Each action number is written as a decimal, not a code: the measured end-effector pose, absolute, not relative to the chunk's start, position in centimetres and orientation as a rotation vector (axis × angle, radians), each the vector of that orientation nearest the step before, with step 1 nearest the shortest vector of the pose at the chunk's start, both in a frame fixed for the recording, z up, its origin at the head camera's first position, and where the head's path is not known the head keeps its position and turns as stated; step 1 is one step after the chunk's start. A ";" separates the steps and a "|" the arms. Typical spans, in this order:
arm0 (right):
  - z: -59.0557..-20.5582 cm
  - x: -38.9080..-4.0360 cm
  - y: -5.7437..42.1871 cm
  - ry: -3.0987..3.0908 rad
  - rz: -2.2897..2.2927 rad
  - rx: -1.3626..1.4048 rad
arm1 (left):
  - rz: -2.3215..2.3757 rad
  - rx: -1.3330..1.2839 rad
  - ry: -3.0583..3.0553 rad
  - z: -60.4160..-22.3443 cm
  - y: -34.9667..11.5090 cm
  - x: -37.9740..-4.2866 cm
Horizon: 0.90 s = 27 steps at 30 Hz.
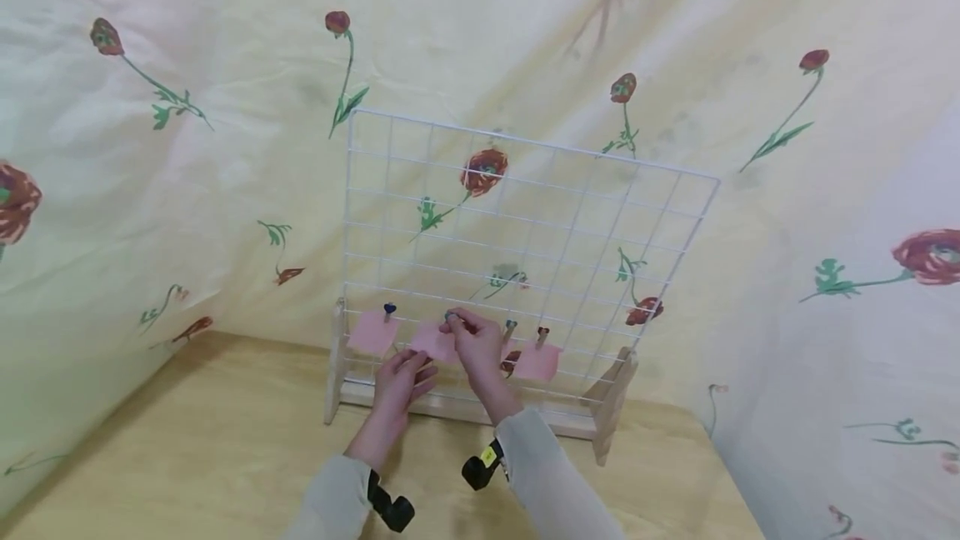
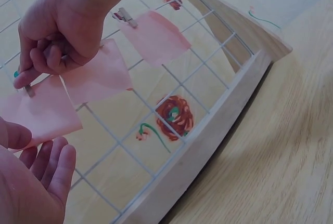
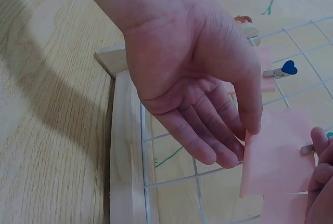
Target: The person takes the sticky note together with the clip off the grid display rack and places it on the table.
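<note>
A pink paper square (image 1: 431, 342) lies against the white wire grid (image 1: 525, 273), low down. My left hand (image 1: 401, 386) pinches its bottom edge between thumb and fingers, as the left wrist view shows. At the top edge, my right hand (image 1: 480, 348) pinches a small wooden clothespin (image 2: 29, 91) with a green ornament, mostly hidden by the fingers. To the left hangs a pink paper square (image 1: 372, 333) under a clothespin with a blue heart (image 3: 289, 68). On the right are two more, one (image 2: 99, 73) partly behind my right hand and one (image 2: 156, 37) under a red-topped clothespin (image 1: 542, 336).
Wooden feet (image 1: 613, 407) and a wooden bottom bar (image 2: 192, 156) hold the grid upright on a wood-grain table (image 1: 225, 432). Floral cloth (image 1: 225, 190) hangs close behind and on both sides. Black wrist cameras (image 1: 393, 513) are strapped to both wrists.
</note>
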State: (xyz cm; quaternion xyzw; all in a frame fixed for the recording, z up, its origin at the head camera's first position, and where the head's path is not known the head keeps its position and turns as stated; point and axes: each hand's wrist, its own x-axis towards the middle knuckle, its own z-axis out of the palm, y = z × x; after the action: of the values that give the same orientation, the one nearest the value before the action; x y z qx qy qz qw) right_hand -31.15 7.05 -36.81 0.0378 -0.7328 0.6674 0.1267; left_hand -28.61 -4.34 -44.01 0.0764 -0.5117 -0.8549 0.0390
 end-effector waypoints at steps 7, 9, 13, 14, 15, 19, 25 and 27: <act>-36.6 -31.3 6.9 -2.064 1.953 0.112 | -2.627 0.251 -1.567 -43.5 -4.5 -28.5; -36.6 -31.3 6.9 -2.055 1.964 0.105 | -2.628 0.257 -1.573 -43.5 -4.5 -28.5; -36.8 -31.3 6.8 -2.049 1.958 0.095 | -2.630 0.255 -1.585 -43.4 -4.7 -28.4; -36.8 -31.3 6.8 -2.049 1.952 0.093 | -2.631 0.255 -1.588 -43.5 -4.7 -28.4; -36.9 -31.3 6.8 -2.050 1.943 0.093 | -2.633 0.259 -1.588 -43.5 -4.7 -28.4; -36.9 -31.4 6.9 -2.055 1.918 0.092 | -2.628 0.257 -1.599 -43.6 -4.8 -28.3; -37.0 -31.5 6.7 -2.051 1.900 0.102 | -2.607 0.261 -1.615 -43.7 -4.9 -28.3; -37.0 -31.4 6.6 -2.057 1.903 0.095 | -2.607 0.262 -1.613 -43.7 -4.9 -28.4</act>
State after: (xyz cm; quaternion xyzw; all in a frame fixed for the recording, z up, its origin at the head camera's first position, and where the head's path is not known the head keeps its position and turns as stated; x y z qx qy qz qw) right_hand -31.44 6.64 -37.01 0.0334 -0.7232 0.6690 0.1679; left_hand -28.36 -4.87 -43.70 0.0851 -0.5241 -0.8468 0.0322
